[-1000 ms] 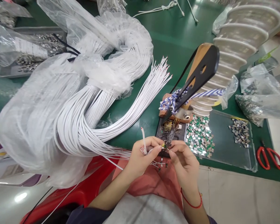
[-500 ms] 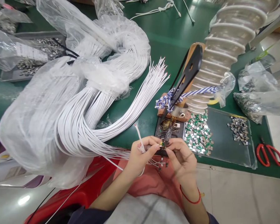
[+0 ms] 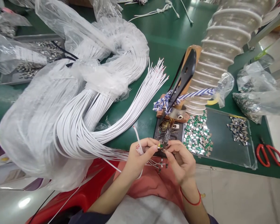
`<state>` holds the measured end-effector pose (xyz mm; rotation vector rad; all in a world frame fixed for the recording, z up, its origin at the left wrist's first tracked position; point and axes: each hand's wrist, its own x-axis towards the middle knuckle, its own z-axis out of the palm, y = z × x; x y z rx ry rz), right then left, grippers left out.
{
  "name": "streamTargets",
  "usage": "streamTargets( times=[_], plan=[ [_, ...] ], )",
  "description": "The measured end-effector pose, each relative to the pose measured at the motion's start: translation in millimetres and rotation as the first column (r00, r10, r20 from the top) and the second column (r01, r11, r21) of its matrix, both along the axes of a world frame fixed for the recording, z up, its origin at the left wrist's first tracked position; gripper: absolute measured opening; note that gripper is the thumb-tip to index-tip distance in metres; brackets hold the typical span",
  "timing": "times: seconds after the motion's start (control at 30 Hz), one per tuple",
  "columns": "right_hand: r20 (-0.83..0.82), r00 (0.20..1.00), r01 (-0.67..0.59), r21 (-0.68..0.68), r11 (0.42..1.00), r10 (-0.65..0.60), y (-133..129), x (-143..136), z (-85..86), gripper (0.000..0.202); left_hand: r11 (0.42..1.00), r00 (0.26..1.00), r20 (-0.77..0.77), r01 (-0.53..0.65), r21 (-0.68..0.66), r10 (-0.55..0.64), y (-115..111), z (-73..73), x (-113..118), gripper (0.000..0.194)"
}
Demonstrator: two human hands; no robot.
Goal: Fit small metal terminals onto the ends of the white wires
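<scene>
My left hand [image 3: 138, 157] is closed around white cables [image 3: 137, 137], with its thumb and forefinger pinched near a small green-and-silver connector board [image 3: 161, 143]. One cable end stands up above the knuckles. My right hand [image 3: 182, 160] is closed in a pinch just right of the board; what lies between its fingertips is too small to make out. Between the hands, the dark tip of a soldering iron [image 3: 168, 132] comes down to the board from a wooden-handled stand [image 3: 176, 113] bound with blue-and-white cord. Several finished-looking cable ends with boards [image 3: 162, 165] hang over my lap below.
A big bundle of white cables [image 3: 102, 133], partly bagged, covers the left of the green table. Right of the stand lie loose connector boards [image 3: 198, 133] and metal shells [image 3: 239, 129] on a tray [image 3: 220, 140]. Red-handled scissors [image 3: 269, 155] and a ribbed hose [image 3: 224, 46] are further right.
Both hands stay close together at the iron tip, with the board slightly turned so more of its metal face shows. The whole view has shifted a little.
</scene>
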<state>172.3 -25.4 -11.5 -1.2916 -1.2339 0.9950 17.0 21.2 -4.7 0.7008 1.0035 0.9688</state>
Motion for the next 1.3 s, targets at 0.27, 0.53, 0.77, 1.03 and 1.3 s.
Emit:
streamTargets(
  times=[0.27,0.53,0.77,1.03,1.3],
  plan=[
    [0.011,1.000,0.012,0.032,0.999,-0.012,3,-1,-1.0,0.011,1.000,1.000,0.013,-0.019,0.008,0.019,-1,3.4,2,0.025],
    [0.020,1.000,0.020,0.021,1.000,-0.021,5,-1,3.5,0.011,0.999,0.999,0.026,0.020,0.027,-0.020,3,7.3,1,0.030],
    [0.004,0.998,0.062,0.033,0.998,-0.062,3,-2,5.7,0.012,0.999,0.998,0.048,0.033,0.020,-0.034,3,3.2,2,0.029],
    [-0.023,0.989,0.144,-0.043,0.989,-0.145,-8,1,6.4,0.012,0.999,0.998,-0.065,0.011,0.034,-0.008,1,7.4,-2,0.028],
    [0.049,0.999,-0.009,-0.050,0.999,0.012,-21,6,11.1,0.004,0.988,0.990,-0.119,0.086,0.131,-0.070,-14,3.5,-19,0.031]
  ],
)
